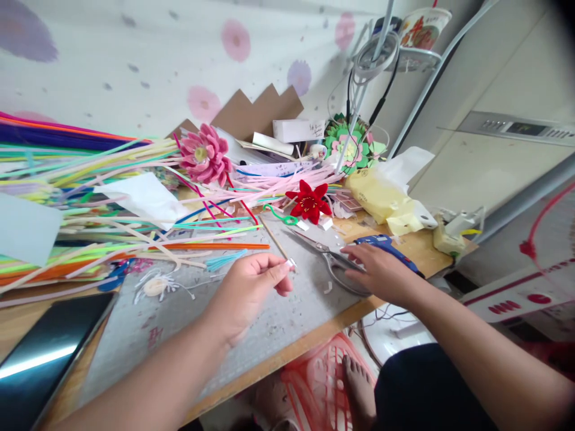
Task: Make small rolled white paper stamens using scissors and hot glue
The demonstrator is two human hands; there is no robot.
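Note:
My left hand is closed in a pinch on a small white piece above the grey cutting mat. What the piece is I cannot make out. A thin wooden stick lies just beyond those fingertips. My right hand has its fingers over one handle of the metal scissors, whose blades point to the far left along the mat. Its thumb is mostly hidden. A blue glue gun lies right behind that hand. Past the blades are a red fuzzy flower and a green twisted stem.
Bundles of coloured pipe cleaners cover the left side. A pink flower and a green-pink one stand at the back. A dark tablet lies front left, a yellow bag back right. White fringed piece lies on the mat.

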